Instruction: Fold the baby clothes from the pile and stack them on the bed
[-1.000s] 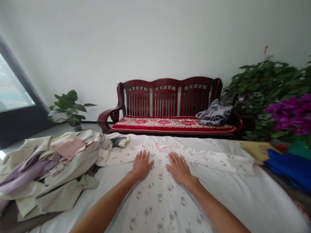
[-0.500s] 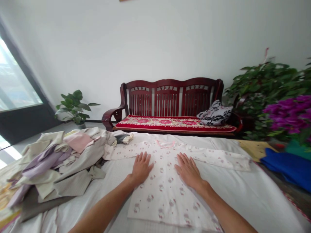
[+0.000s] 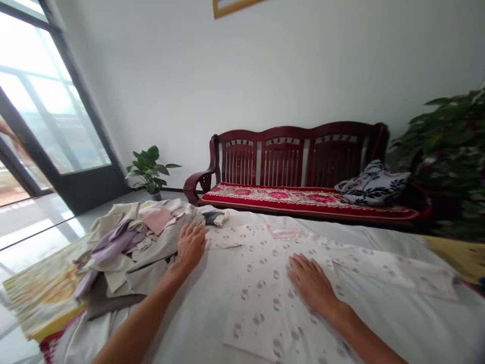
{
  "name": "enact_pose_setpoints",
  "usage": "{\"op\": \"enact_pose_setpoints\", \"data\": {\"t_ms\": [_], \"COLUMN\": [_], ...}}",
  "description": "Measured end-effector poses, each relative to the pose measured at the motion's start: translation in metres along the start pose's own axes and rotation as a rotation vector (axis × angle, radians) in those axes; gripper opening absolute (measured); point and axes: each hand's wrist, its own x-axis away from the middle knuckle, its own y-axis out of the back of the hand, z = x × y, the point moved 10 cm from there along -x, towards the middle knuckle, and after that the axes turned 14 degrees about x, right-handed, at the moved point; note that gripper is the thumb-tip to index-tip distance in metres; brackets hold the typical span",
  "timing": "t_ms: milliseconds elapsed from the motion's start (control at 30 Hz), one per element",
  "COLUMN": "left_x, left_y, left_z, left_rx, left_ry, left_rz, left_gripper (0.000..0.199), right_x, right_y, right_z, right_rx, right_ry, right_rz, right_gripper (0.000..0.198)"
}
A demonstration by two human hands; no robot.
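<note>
A white long-sleeved shirt [image 3: 261, 298] with a small printed pattern and a pink neckline lies spread on a white sheet [image 3: 182, 323]. My right hand [image 3: 312, 283] rests flat on the right side of its body, fingers stretched out. Over at the end of the left sleeve is my left hand [image 3: 191, 245], palm down with fingers extended, beside the heap of clothes [image 3: 129, 253]; it covers the cuff. Whether it presses on the sleeve or hovers just over it, I cannot tell.
Beyond the sheet stands a dark red wooden bench [image 3: 284, 156] with a red floral cover and a patterned cushion [image 3: 373, 184]. A potted plant [image 3: 149, 169] is at the back left, near a glass door [image 3: 64, 101]. Larger foliage [image 3: 450, 136] fills the right side.
My left hand has moved left from the shirt's body to the end of its left sleeve. My right hand stays on the shirt. The view has turned left.
</note>
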Motion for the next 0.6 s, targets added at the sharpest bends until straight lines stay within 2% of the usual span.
{"op": "enact_pose_setpoints", "data": {"t_ms": [100, 233, 333, 433, 500, 600], "left_x": [-0.013, -0.013, -0.007, -0.007, -0.009, -0.016], "left_y": [0.021, 0.022, 0.023, 0.024, 0.025, 0.007], "left_z": [0.04, 0.098, 0.12, 0.118, 0.107, 0.061], "left_rx": [-0.216, -0.328, -0.337, -0.323, -0.291, -0.139], "left_ry": [-0.001, 0.082, 0.147, 0.194, 0.22, 0.121], "left_rz": [-0.001, 0.069, 0.051, 0.041, 0.023, 0.056], "left_gripper": [0.041, 0.046, 0.047, 0.047, 0.045, 0.042], "right_x": [-0.019, -0.043, -0.051, -0.054, -0.061, -0.081], "right_y": [0.01, 0.017, 0.008, 0.002, 0.007, 0.013], "right_z": [0.029, 0.057, 0.067, 0.068, 0.066, 0.06], "right_rx": [-0.044, -0.094, -0.105, -0.113, -0.131, -0.156], "right_ry": [0.061, 0.079, 0.078, 0.074, 0.077, 0.06], "right_rz": [-0.014, -0.013, 0.051, 0.058, 0.015, -0.032], "right_gripper": [0.049, 0.052, 0.055, 0.053, 0.048, 0.046]}}
